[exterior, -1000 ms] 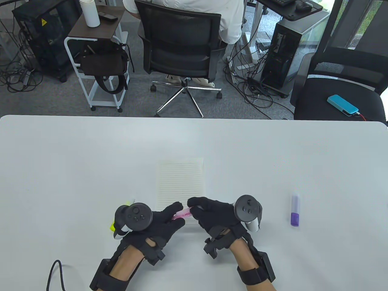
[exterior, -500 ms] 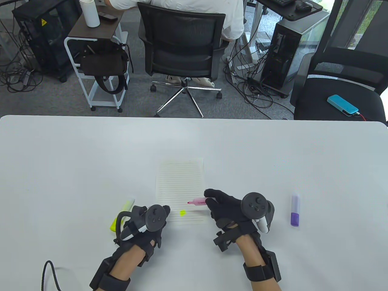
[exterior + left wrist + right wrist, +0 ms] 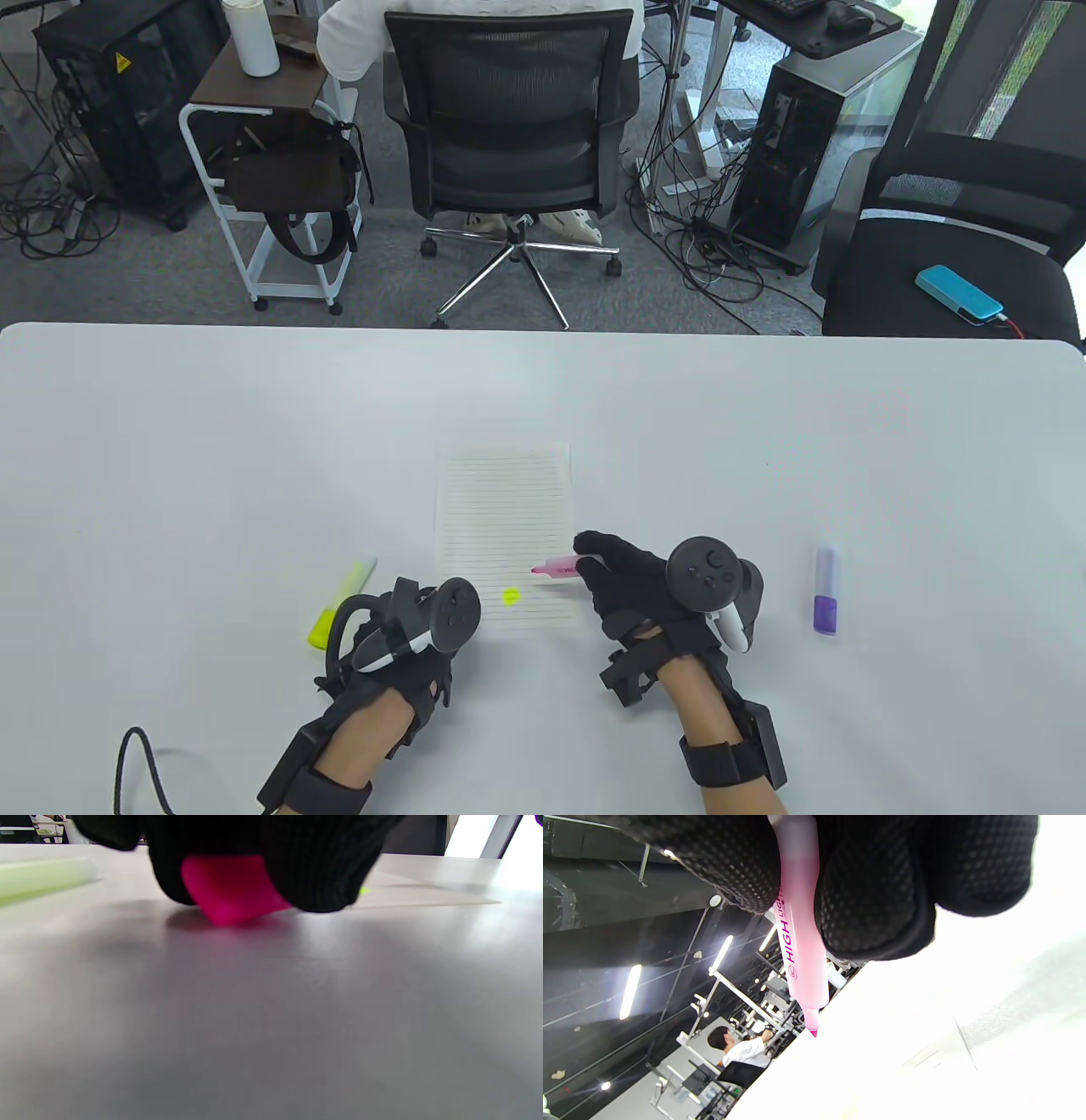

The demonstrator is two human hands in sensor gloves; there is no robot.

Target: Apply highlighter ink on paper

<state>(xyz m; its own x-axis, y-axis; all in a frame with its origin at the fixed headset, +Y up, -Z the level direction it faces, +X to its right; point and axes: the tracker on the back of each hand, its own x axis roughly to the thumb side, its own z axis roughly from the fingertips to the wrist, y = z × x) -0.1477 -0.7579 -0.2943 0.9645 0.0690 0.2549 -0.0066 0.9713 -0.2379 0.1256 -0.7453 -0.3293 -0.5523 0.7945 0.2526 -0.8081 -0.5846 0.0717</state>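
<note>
A lined paper sheet [image 3: 502, 518] lies on the white table [image 3: 254, 441], with a small yellow-green ink dot [image 3: 510, 597] near its lower edge. My right hand [image 3: 632, 581] grips an uncapped pink highlighter [image 3: 558, 566]; its tip points left over the paper's lower right part. In the right wrist view the pink barrel [image 3: 801, 942] sticks out between my fingers. My left hand [image 3: 407, 632] rests on the table just left of the paper's lower corner and holds the pink cap [image 3: 231, 889] under its fingers, low against the tabletop.
A yellow highlighter [image 3: 341, 599] lies left of my left hand. A purple highlighter [image 3: 826, 589] lies to the right of my right hand. A black cable [image 3: 136, 755] loops at the near left edge. Chairs and computers stand beyond the table.
The hands pulled apart: the cap came off in my left hand, which dropped left onto the table. My right hand carried the pink highlighter right, tip over the paper. The yellow dot became visible.
</note>
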